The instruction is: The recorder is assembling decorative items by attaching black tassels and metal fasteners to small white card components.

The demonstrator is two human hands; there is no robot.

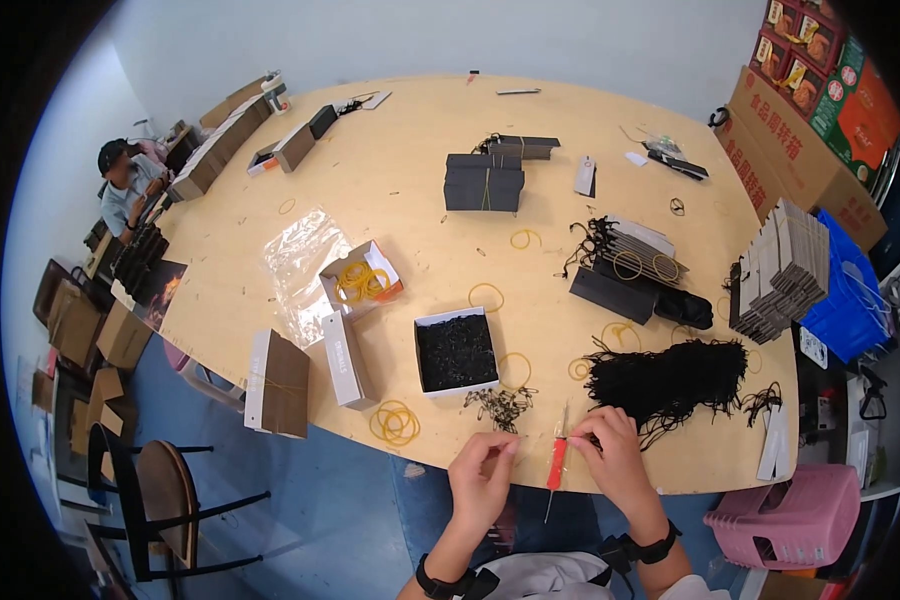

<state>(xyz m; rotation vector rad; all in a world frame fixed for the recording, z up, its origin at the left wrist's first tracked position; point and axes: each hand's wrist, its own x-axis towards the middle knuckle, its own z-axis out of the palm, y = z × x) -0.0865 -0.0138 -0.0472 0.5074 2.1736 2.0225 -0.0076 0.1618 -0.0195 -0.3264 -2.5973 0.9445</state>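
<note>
My left hand [482, 478] is at the table's near edge, thumb and fingertips pinched together; whatever they hold, if anything, is too small to make out. Just below a small heap of dark safety pins [500, 408], it is close to but apart from them. My right hand [610, 452] is also closed in a pinch, its fingertips beside a red-handled tool with a thin metal shaft [557, 465]; I cannot tell whether they touch it. That tool points away from me and its near end juts past the table edge. A thick bundle of black cords [670, 385] lies beyond my right hand.
A white box of small black pieces [456, 352] and a box of yellow rubber bands [362, 280] stand on the table [400, 220]. Dark tag stacks [484, 185] and grey tag bundles [785, 270] sit farther off. Another person [130, 185] works at the far left. A chair [165, 490] stands left.
</note>
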